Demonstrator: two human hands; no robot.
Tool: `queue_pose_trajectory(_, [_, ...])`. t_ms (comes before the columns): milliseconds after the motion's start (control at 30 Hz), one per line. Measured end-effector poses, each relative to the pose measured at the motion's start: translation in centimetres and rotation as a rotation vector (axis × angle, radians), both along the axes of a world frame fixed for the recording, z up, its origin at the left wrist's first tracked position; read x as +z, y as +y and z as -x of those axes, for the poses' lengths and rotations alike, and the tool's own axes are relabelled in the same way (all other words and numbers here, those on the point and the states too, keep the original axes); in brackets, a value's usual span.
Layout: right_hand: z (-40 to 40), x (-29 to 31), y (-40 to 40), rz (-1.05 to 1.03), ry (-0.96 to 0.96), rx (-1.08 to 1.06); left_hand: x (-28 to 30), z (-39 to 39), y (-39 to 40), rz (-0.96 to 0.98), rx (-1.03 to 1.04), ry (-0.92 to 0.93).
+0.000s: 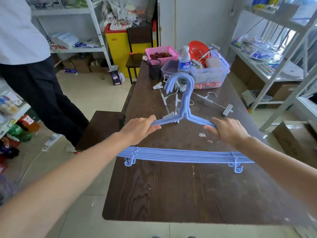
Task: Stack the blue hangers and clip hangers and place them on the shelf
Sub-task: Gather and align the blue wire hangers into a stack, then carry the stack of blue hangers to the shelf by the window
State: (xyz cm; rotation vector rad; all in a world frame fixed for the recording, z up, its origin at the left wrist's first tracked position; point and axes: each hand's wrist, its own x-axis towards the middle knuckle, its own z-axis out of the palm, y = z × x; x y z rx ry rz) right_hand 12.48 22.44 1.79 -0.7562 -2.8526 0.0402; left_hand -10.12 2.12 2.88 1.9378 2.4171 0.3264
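Head camera looks forward and down, close over the table [171, 194]

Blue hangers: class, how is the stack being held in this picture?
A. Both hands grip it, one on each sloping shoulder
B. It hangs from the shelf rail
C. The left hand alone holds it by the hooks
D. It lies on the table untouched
A: the left hand and the right hand each curl round one sloping shoulder of the blue hangers above the table.
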Motion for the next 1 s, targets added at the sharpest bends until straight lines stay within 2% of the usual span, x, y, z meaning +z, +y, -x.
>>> queue_pose_trajectory(100, [-1.5,2.1,-0.6,0.149,-0.046,-0.072,2.0,0.0,1.6,0.105,-0.059,-0.114])
queue_pose_trajectory(300, [-6.6,4.0,-4.1,0.219,-0.072,-0.304,2.6,-2.0,3.9,0.204,-0.216,-0.200])
queue_pose_trajectory(433, [-11.1,4.9,-10.1,0.246,-0.078,-0.525,3.2,-4.8,4.1,0.222,-0.456,-0.160])
queue_pose_trajectory(600, [-16.2,5.2,-20.2,0.341,0.006,-0.725,4.0,-9.4,2.0,0.277,-0.681,-0.173])
queue_pose_trajectory(767, [-21.9,6.4,-28.6,0.320,0.050,-0.931,4.5,-16.4,-0.5,0.205,-0.879,-0.100])
queue_pose_trajectory(1000, [-32.8,6.7,-39.4,0.314,0.099,-1.146,5.2,-29.6,-5.5,0.275,-1.105,-0.137])
